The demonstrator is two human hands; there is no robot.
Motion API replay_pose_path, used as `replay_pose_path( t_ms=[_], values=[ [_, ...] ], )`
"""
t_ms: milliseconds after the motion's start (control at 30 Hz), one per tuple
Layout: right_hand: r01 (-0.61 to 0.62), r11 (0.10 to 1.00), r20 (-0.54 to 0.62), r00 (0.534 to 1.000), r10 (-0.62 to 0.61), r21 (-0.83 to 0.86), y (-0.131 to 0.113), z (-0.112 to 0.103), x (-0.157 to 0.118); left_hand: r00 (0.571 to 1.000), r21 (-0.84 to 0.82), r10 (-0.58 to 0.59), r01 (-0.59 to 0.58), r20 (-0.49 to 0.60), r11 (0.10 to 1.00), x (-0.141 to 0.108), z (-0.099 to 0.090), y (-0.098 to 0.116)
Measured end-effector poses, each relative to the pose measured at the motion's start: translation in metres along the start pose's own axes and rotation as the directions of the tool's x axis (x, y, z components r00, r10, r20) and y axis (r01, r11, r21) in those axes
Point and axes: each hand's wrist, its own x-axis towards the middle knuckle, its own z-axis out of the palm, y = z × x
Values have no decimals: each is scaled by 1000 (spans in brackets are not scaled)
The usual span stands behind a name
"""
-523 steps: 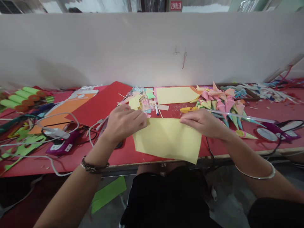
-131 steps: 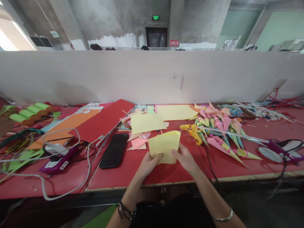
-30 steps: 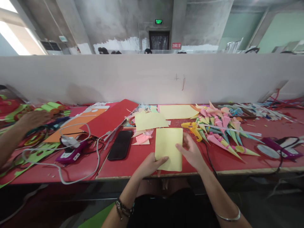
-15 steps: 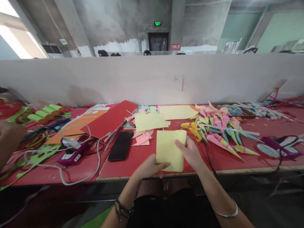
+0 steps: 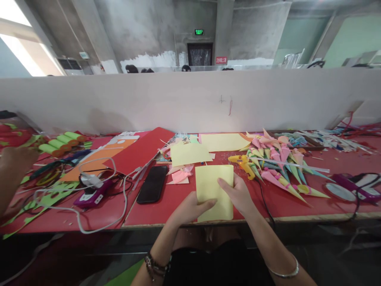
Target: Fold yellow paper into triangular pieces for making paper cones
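now that its loose curl of a few seconds ago is gone, the yellow paper (image 5: 208, 186) is shown as a flat rectangle, apparently doubled over; by this change, a tidier, more compact piece seems to be given to the work in hand. it is held above the front edge of the worktop (image 5: 175, 198), though whether that edge is touched cannot be told. it is pinched near its lower left by the left hand (image 5: 188, 208), thumb laid across its face, and at its right side by the right hand (image 5: 240, 195), thumb pressed nearer the middle; the other fingers are mostly hidden behind it. a second yellow sheet (image 5: 190, 154) is placed farther back, and a glue gun (image 5: 242, 162) is set to the right.
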Motion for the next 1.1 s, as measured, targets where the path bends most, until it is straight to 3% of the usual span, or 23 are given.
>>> replay_pose_path(
  t_ms=[367,700,933,1000,1100],
  values=[
    [1,1000,-4,1000,-1,-18,3,-1,-1,995,-154,-46,32,-85,988,5,3,14],
    [-14,999,7,1000,14,-37,1,1,0,995,-85,16,-25,-98,996,8,2,14],
    [-42,999,62,997,43,-15,4,7,0,991,-32,-67,63,-120,997,8,-6,11],
    [-6,999,84,996,10,-47,2,4,2,988,2,-74,75,-132,997,6,-11,13],
    [145,978,91,987,-132,-149,-6,-4,7,985,96,-129,141,-118,985,1,-23,20]
  ],
)
